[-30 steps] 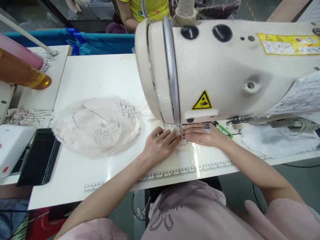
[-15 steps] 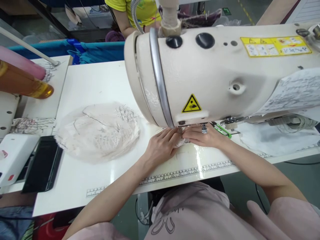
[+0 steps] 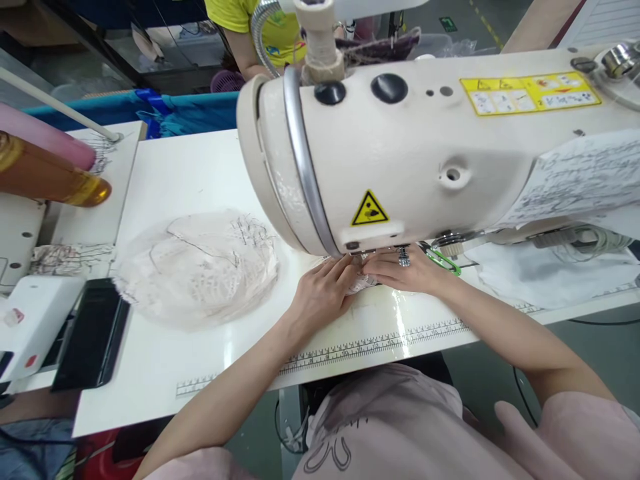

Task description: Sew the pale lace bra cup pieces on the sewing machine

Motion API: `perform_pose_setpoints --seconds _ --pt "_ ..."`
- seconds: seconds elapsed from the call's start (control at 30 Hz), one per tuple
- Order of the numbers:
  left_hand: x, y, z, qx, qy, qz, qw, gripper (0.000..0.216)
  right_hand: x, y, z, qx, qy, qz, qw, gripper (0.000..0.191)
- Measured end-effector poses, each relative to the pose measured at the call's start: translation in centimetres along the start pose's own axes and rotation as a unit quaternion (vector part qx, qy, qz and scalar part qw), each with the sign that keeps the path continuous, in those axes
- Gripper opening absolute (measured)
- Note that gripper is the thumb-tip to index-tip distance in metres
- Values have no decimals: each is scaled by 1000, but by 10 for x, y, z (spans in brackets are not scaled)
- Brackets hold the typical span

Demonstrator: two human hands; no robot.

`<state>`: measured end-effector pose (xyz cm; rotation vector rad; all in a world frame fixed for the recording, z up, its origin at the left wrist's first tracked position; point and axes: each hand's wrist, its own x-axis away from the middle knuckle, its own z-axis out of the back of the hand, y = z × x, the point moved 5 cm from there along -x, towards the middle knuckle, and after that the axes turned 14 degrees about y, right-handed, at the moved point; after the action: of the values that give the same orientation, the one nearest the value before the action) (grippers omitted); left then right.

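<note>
Under the head of a cream sewing machine (image 3: pixel 400 160), my two hands meet on a small piece of white lace fabric (image 3: pixel 361 285). My left hand (image 3: pixel 323 287) presses its closed fingers onto the left side of the lace. From the right, my right hand (image 3: pixel 405 268), wearing a ring, pinches the lace with fingers together. The machine head covers the needle area and some fingertips. Green-handled thread snips (image 3: pixel 445 262) show just behind my right hand; whether they touch it I cannot tell.
A sheer lace piece with loose dark threads (image 3: pixel 200 267) lies on the white table (image 3: pixel 175 167) at left. Beyond it are a black phone-like case (image 3: pixel 93 333), a white device (image 3: pixel 40 327) and an amber bottle (image 3: pixel 55 173). White cloth (image 3: pixel 545 273) lies right. A person in yellow (image 3: pixel 280 40) sits opposite.
The whole view has shifted slightly, so the machine appears a little further left. Both hands stay on the lace in almost the same pose.
</note>
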<state>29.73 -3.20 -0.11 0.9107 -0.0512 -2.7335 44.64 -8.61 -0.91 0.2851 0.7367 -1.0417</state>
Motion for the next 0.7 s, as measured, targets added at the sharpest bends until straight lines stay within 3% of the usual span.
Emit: perform_pose_setpoints --seconds 0.33,0.5,0.7 --pt "-1 1 -3 15 -4 17 1000 24 -9 1 12 50 78 28 995 20" --pt "-1 2 -2 39 10 26 999 30 -5 6 8 29 49 -27 998 21" --pt "0 6 5 28 32 -1 999 21 0 0 2 -14 7 -40 999 18"
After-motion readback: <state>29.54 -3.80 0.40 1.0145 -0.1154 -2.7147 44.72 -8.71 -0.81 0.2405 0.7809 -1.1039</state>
